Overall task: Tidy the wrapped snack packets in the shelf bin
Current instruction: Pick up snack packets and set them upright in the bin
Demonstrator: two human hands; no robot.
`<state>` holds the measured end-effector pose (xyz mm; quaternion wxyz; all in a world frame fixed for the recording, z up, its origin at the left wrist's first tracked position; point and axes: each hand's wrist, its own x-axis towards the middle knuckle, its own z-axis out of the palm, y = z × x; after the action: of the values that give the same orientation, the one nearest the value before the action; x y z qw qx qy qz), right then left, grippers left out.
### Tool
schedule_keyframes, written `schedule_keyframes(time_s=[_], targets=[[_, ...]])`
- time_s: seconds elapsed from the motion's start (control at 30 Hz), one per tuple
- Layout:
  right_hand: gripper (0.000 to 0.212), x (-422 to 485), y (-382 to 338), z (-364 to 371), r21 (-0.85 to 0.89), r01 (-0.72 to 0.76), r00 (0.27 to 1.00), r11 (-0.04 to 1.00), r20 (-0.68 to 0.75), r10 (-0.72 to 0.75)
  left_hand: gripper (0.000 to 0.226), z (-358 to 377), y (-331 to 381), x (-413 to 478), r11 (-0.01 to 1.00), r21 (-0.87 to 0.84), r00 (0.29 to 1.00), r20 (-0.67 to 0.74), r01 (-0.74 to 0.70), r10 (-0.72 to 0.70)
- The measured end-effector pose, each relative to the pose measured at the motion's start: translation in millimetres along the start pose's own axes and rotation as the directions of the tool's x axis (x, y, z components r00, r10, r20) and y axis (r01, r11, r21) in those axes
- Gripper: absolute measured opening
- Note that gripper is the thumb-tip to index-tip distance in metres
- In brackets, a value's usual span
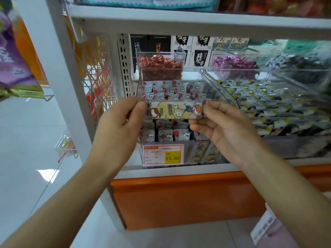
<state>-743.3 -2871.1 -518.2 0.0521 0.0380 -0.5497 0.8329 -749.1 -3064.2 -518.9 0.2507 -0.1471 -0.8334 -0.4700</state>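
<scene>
A long wrapped snack packet (pixel 176 110) with a yellow cartoon print is held level in front of a clear shelf bin (pixel 195 151). My left hand (pixel 121 120) pinches its left end and my right hand (pixel 220 126) pinches its right end. Inside the bin, behind and below the packet, lie rows of small pale packets with red and cloud prints (pixel 168 90). A few yellow-print packets (pixel 206 153) show through the bin's front wall at the lower right.
A price label reading 15.80 (pixel 163 154) hangs on the bin's front. A second clear bin of grey and yellow packets (pixel 268 104) stands to the right. Red candies (pixel 159 63) and purple candies (pixel 232 63) sit behind. An orange shelf base (pixel 179 197) lies below.
</scene>
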Motion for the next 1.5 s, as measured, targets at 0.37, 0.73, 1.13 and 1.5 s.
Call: schedule_keyframes(time_s=[0.37,0.73,1.13,1.5], targets=[[0.012,4,0,-4,0.143,-0.128,0.992,0.981,0.010,0.128,0.030,-2,3,5,0.702,-0.594,0.910,0.141,0.393,-0.390],[0.021,1,-1,-9,-0.169,0.048,0.999,0.984,0.031,-0.044,0.015,-1,4,4,0.707,-0.596,0.925,0.255,0.380,-0.282],[0.026,3,2,-12,-0.473,0.249,0.969,0.845,0.120,-0.218,0.024,-2,8,3,0.797,-0.511,0.942,0.253,0.323,-0.220],[0.011,-3,3,-6,-0.567,0.291,0.943,0.770,0.037,-0.329,0.036,-1,13,-2,0.987,-0.148,0.959,0.283,0.060,-0.016]])
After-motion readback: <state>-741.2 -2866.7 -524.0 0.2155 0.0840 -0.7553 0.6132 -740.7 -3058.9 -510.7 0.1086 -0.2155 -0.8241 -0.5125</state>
